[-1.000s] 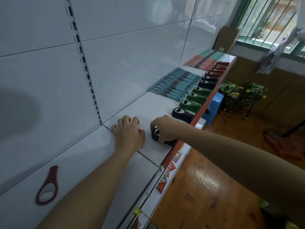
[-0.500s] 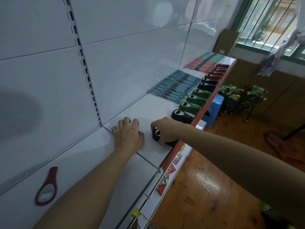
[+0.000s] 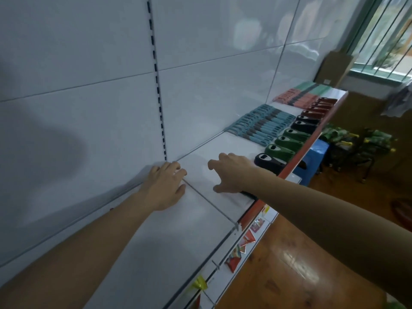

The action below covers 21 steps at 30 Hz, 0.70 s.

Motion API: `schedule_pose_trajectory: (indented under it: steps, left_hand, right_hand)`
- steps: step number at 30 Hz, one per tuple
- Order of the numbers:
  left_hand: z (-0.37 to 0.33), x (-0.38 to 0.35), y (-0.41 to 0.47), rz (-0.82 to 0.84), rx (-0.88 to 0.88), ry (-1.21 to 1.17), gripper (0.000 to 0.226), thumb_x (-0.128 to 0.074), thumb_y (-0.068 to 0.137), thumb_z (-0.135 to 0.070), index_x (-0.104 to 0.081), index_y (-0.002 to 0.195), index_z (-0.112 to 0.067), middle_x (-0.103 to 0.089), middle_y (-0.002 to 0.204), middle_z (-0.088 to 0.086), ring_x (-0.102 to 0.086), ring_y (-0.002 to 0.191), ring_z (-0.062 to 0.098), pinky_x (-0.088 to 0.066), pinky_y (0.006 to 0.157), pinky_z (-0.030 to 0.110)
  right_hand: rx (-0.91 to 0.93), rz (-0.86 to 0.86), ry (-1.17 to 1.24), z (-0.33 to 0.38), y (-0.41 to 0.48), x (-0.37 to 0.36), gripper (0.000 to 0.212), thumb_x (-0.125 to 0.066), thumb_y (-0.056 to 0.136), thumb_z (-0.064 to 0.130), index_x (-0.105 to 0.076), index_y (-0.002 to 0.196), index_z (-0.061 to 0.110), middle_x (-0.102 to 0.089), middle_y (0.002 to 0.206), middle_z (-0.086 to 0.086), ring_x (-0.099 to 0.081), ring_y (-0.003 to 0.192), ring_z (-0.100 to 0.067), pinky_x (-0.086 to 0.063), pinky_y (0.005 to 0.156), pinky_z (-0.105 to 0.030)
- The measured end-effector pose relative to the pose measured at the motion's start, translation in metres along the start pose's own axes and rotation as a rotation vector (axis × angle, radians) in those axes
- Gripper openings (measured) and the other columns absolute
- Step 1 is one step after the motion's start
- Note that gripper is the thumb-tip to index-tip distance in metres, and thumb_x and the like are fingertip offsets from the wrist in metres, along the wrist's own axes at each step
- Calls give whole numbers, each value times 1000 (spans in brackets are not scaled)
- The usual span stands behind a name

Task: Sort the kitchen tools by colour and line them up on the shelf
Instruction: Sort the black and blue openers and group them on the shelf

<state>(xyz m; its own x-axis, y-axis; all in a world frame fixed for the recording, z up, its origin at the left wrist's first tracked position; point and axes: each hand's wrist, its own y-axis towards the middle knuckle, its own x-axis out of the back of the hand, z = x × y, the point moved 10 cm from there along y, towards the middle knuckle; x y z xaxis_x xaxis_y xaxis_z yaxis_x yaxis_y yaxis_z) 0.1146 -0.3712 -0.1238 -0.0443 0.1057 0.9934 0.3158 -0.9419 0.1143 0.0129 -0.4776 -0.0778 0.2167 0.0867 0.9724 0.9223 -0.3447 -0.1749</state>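
The lone head camera looks down and, seemingly, rightward along the shelf (image 3: 236,143) from close above it.

A black tool (image 3: 249,194) lies mostly hidden beneath the wrist of the right hand (image 3: 231,175). Upper right, the farthest salmon and green tools (image 3: 298,98) are too small to identify; a blurred cloth (image 3: 399,101) is cropped by the right edge.

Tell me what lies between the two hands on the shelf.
Head view: only bare white shelf, crossed by the seam between two panels, lies between the left hand and the right hand.
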Motion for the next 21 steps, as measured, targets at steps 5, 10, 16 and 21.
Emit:
schedule_pose_trajectory:
  steps: [5, 10, 16, 21]
  left_hand:
    - [66, 39, -78, -188, 110, -112, 52, -38, 90, -46, -66, 121, -17, -61, 119, 2, -60, 109, 28, -51, 92, 45]
    - [114, 45, -171, -259, 269, -169, 42, -42, 90, -37, -68, 113, -14, -62, 112, 2, -61, 103, 26, -53, 92, 41]
    - [129, 16, -243, -266, 431, -200, 41, -39, 88, -27, -69, 112, -12, -61, 115, 2, -58, 108, 24, -44, 99, 37]
    - [121, 12, -252, -282, 455, -270, 48, -37, 87, -27, -69, 117, -7, -62, 122, 6, -56, 116, 24, -42, 102, 33]
  right_hand:
    - [142, -41, 103, 75, 2, 10, 59, -62, 93, 51, -43, 143, 25, -51, 129, -7, -53, 114, -29, -47, 81, -38]
    - [392, -71, 234, 171, 4, 11, 47, -58, 99, 36, -44, 143, 27, -51, 133, -7, -48, 124, -28, -46, 98, -41]
    - [702, -149, 173, 269, 1, 2, 57, -55, 97, 13, -44, 149, 36, -39, 154, -7, -37, 137, -33, -47, 99, -48]
    - [701, -140, 146, 273, 9, -4, 35, -65, 96, 27, -57, 130, 31, -47, 138, 0, -38, 131, -27, -47, 95, -45]
